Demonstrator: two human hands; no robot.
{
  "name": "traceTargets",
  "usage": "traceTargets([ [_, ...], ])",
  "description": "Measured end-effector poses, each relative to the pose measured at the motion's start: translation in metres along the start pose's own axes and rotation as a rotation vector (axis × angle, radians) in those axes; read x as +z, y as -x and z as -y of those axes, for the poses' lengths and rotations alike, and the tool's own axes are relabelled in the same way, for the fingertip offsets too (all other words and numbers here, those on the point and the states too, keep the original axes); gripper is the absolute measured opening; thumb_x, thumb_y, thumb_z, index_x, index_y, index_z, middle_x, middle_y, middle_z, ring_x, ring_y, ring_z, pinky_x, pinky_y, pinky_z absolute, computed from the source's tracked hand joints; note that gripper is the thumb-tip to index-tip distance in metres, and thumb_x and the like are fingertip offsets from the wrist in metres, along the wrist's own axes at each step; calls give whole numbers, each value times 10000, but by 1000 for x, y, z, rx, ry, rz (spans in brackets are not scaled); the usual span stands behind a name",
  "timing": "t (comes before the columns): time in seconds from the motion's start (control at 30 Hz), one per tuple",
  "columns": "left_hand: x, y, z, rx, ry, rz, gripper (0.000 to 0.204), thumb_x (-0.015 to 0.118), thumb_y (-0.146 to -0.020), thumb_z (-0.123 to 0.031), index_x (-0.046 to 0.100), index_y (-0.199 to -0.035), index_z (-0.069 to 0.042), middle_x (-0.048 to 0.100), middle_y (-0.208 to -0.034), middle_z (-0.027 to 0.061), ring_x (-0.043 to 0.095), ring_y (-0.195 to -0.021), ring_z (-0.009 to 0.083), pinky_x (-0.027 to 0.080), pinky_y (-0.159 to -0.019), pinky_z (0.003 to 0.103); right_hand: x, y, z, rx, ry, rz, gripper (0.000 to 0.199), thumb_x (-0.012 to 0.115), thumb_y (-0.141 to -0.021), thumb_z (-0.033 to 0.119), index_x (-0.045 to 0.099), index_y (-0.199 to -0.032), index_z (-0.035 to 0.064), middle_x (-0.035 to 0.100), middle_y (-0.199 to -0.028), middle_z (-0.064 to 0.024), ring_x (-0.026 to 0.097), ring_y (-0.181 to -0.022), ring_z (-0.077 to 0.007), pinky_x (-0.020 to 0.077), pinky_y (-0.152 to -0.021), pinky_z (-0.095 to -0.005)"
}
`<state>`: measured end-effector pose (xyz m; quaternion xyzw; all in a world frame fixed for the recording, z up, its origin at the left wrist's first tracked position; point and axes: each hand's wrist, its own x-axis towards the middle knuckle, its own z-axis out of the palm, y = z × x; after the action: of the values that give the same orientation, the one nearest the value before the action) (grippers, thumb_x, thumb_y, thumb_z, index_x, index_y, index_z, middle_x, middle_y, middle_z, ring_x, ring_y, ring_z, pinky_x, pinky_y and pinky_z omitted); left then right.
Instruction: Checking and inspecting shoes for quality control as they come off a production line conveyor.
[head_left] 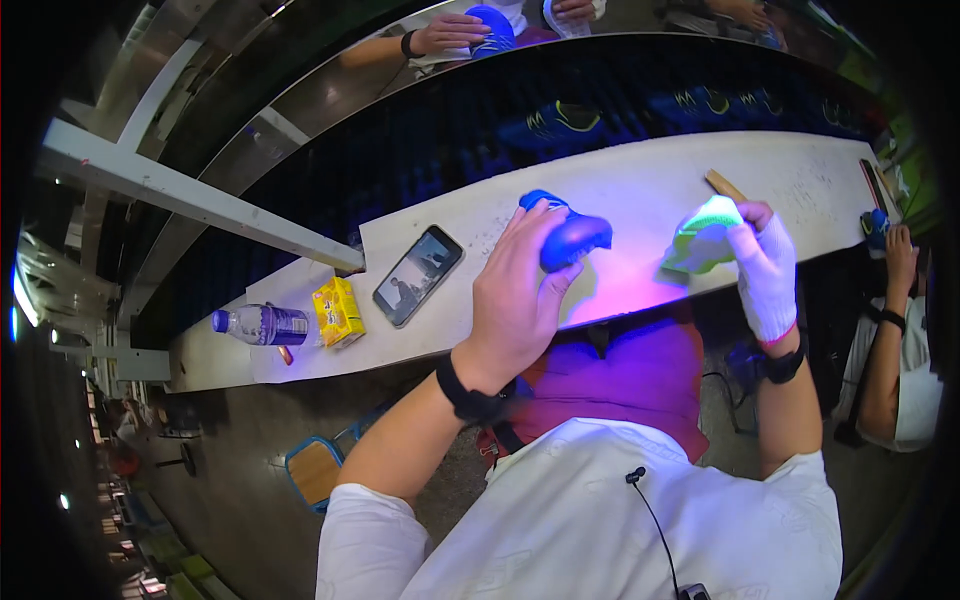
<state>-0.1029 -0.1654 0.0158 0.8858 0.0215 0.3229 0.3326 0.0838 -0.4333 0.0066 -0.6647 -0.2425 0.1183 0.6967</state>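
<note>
Two hands are raised over the near edge of the white tabletop (640, 190), forearms coming up from the lower edge, each with a dark wristband. The bare left hand (515, 290) curls its fingers around a blue shoe (570, 235), gripping it from the side. The right hand (765, 270), in a white glove, is closed on a pale green cloth (705, 235) held just beside the shoe. Toward the tabletop's left end lie a phone (418, 275), a yellow carton (338, 310) and a plastic bottle (262, 324). A wooden stick (725, 185) lies beyond the cloth. Past the far edge runs a dark conveyor belt (560, 120) carrying blue shoes.
</note>
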Motion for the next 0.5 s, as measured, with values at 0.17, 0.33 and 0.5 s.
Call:
traceTargets([
  [0.17,8,-4,-35,-203,289,-24,451,754,-1001,-182,616,-1362,49,743,-1172,251,760,-1068,384,588,-941,411,11,18,-24,-9,-94,-102,254,694,-1044,192,611,-1174,-10,700,-1061,-68,654,-974,-122,520,-902,-293],
  [0.33,34,8,-30,-212,433,-68,446,783,-961,-76,628,-1354,65,757,-1193,209,761,-1096,305,575,-1005,400,12,24,4,-31,-346,20,267,725,-1036,212,588,-1135,6,731,-1165,-159,693,-1114,-200,536,-1014,-368],
  [0.5,57,15,-26,-85,682,-169,335,752,-942,29,593,-1235,-3,679,-1298,263,697,-1218,373,551,-1065,455,32,44,36,47,-316,336,226,817,-936,137,622,-1018,58,560,-1516,-333,592,-1384,-427,453,-1180,-512],
])
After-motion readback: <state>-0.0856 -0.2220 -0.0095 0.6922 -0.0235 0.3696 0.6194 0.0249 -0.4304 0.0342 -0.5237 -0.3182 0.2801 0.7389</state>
